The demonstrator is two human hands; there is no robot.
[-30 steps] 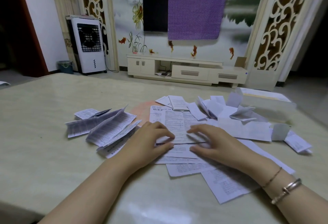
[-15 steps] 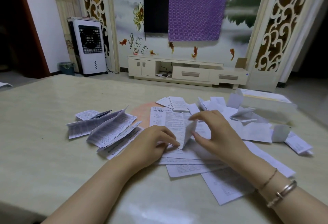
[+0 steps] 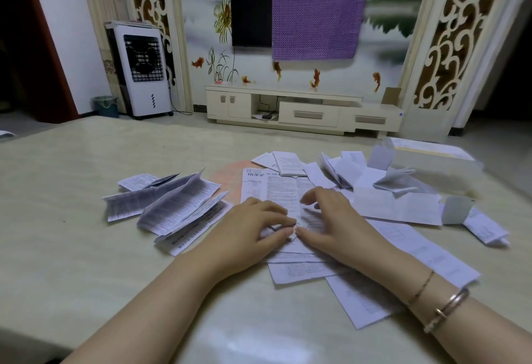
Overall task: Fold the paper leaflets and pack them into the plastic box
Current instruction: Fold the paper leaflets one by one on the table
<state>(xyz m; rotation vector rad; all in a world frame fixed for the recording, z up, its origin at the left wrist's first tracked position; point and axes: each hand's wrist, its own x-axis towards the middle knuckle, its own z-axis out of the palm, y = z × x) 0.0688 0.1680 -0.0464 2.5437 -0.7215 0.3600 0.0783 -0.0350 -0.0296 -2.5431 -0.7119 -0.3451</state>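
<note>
- Spanning the whole foreground, a pale marble-look table [image 3: 72, 248] carries all the paper.
- Back wall: painted mural with fish and plants, a dark screen half covered by a purple cloth [image 3: 318, 9]; low cream TV cabinet [image 3: 302, 110] beneath; white air cooler [image 3: 142, 69] at left with a small teal bin [image 3: 106, 105] beside it.
- Plastic box [image 3: 431, 153], translucent and pale, sits at the table's far right, beyond the paper scatter and well apart from both hands; contents cannot be made out.
- Loose white leaflets [image 3: 397, 205] lie scattered right of centre, some flat, some half folded and standing up; more long sheets run under the right forearm.
- Left pile [image 3: 172, 205]: several printed leaflets creased lengthwise, fanned and overlapping, fine print too small to read.
- Centre leaflet [image 3: 273, 188] lies flat between the hands, on a pink-orange circle [image 3: 227, 173]; its heading shows large Chinese characters, partly readable as "硝苯地平", the rest covered; body text illegible.
- Left hand [image 3: 250, 228]: fingers curled down, tips pressing on the centre leaflet's near part, thumb touching the paper.
- Right hand [image 3: 334, 225]: fingers bent and blurred over the same sheet, thumb tip meeting the left thumb; whether it pinches or only presses the paper, cannot tell.
- Right wrist wears a thin chain and a metal bangle [image 3: 446, 307].
</note>
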